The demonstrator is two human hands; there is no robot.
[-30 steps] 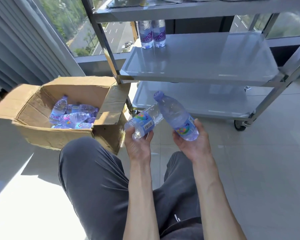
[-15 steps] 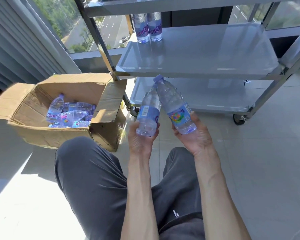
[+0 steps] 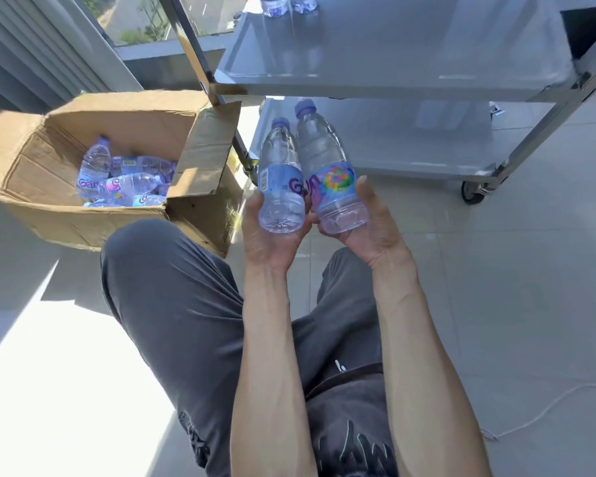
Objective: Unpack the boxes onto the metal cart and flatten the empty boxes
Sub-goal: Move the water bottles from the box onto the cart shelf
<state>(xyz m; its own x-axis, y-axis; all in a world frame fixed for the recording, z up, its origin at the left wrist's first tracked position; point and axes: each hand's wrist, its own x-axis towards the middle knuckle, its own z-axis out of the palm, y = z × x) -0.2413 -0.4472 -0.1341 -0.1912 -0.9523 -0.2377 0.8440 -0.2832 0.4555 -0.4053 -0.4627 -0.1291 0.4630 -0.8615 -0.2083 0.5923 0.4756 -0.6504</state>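
Head view, left hand (image 3: pixel 272 235) gripping one bottle (image 3: pixel 281 187), right hand (image 3: pixel 369 232) gripping another bottle (image 3: pixel 327 177) (touching), before metal cart (image 3: pixel 393 84)

**Plastic, steel and card**

The two clear plastic water bottles at frame centre, one (image 3: pixel 282 187) with a pale blue glossy label, the other (image 3: pixel 327 177) with a multicoloured one, look smooth and shiny. The grey metal cart (image 3: pixel 393 49) at upper right has a brushed, softly reflective finish. The brown corrugated cardboard box (image 3: pixel 83 218) at left is matt, creased and rough-edged. The dark grey cloth trousers (image 3: pixel 172 304) look matt; the pale floor tiles (image 3: pixel 530 270) smooth.
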